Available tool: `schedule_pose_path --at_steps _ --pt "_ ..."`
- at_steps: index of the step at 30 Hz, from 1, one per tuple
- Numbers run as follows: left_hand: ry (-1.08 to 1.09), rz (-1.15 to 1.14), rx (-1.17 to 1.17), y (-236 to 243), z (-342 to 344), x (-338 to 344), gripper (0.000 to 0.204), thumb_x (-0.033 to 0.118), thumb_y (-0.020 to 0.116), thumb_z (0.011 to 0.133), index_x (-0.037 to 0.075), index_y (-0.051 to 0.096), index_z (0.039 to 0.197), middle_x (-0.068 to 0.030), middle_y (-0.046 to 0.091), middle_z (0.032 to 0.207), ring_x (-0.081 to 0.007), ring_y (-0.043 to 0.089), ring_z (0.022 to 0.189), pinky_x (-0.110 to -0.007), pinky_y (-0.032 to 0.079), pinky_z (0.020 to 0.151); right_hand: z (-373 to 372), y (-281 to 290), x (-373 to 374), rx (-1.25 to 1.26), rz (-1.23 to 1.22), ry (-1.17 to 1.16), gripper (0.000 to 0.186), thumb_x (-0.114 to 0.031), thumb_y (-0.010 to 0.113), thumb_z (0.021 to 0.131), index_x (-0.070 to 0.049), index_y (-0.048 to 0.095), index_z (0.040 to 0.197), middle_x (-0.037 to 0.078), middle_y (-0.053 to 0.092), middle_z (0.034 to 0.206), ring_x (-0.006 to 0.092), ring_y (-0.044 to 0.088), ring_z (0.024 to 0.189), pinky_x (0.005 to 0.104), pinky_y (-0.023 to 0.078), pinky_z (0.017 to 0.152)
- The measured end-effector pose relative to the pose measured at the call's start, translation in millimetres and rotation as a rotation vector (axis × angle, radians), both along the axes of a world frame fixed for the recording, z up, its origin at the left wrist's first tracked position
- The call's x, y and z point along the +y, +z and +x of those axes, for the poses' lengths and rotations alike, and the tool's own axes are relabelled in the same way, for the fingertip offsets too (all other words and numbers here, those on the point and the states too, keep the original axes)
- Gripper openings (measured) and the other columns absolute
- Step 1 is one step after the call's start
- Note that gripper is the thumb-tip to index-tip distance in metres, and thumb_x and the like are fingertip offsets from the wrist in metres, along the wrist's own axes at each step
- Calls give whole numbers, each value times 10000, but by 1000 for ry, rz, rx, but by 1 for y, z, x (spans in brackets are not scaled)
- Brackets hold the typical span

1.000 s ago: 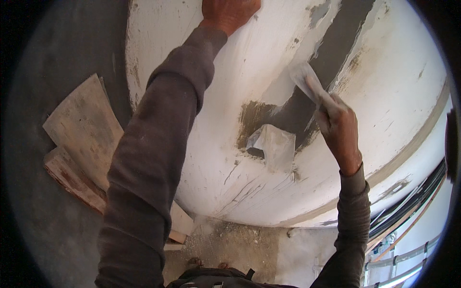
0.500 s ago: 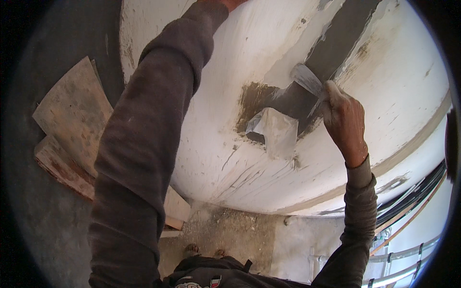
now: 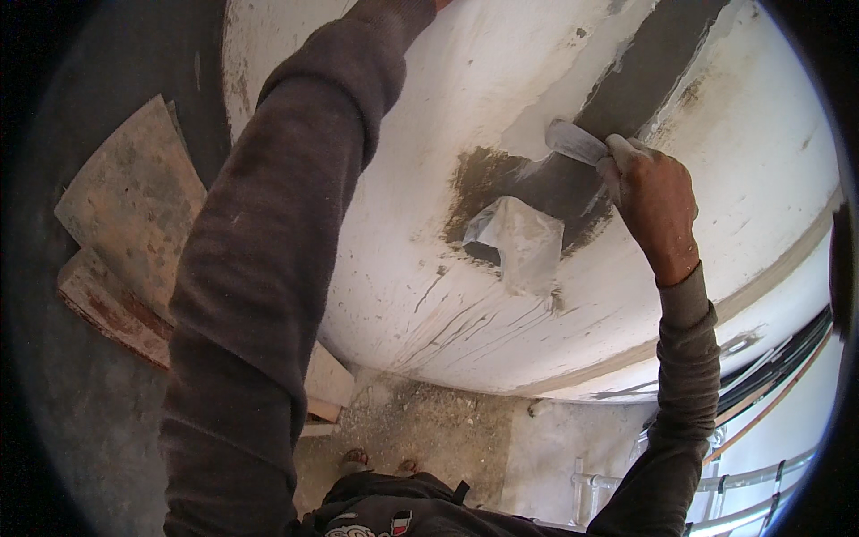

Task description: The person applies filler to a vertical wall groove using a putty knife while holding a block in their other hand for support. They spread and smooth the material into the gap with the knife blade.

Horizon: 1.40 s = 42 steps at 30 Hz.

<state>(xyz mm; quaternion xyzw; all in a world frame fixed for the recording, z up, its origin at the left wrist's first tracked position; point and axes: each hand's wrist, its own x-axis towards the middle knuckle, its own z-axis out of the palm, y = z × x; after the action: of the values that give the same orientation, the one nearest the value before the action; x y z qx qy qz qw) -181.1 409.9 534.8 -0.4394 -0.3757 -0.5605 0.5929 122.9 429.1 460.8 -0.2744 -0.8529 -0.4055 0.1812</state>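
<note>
My right hand (image 3: 653,201) is closed around a putty knife (image 3: 575,141); its blade is smeared white and the handle is hidden in my grip. The blade lies over the edge of a dark grey strip (image 3: 653,72) on a large curved white surface (image 3: 403,242). Below it, a crumpled clear plastic sheet (image 3: 528,242) hangs from the dark grey patch. My left arm reaches up across the surface; only a sliver of my left hand (image 3: 443,4) shows at the top edge, its fingers out of the picture.
At the left, a stained board (image 3: 134,192) leans beside a curved wooden piece (image 3: 116,304). A pale block (image 3: 327,380) lies near the dusty floor (image 3: 429,425). At the lower right are black cables (image 3: 778,367) and a pale curved railing (image 3: 752,479).
My right hand has shifted slightly right, and the putty knife's blade has turned to a flatter angle. My left hand has slid further out at the top.
</note>
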Motion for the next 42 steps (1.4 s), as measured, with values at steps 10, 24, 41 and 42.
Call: schedule_pose_path --at_steps 10,24,41,42 --pt "-42 8 8 -2 0 -1 140 137 630 943 46 553 1016 -150 640 927 -338 662 788 -432 548 683 -3 2 4 -35 16 -13 195 -285 642 966 -99 642 1023 130 699 864 302 720 773 425 577 658" --pt "-56 47 22 0 -2 4 122 146 615 945 54 561 1004 -144 650 927 -336 662 801 -440 545 683 -7 -16 14 -45 63 -2 179 -281 673 931 -125 642 1013 103 685 806 287 712 710 412 573 622" --pt "-15 46 20 1 -2 0 127 152 611 953 50 554 1002 -148 652 922 -337 657 756 -442 541 661 1 2 8 -9 38 -92 217 -321 624 980 -106 652 982 117 708 849 281 722 713 411 579 616" --pt "-27 53 29 0 2 2 125 152 609 953 50 553 1001 -148 651 922 -335 656 754 -442 540 659 -2 4 -1 10 -8 -128 203 -302 637 966 -102 652 990 119 702 819 284 719 710 407 573 613"
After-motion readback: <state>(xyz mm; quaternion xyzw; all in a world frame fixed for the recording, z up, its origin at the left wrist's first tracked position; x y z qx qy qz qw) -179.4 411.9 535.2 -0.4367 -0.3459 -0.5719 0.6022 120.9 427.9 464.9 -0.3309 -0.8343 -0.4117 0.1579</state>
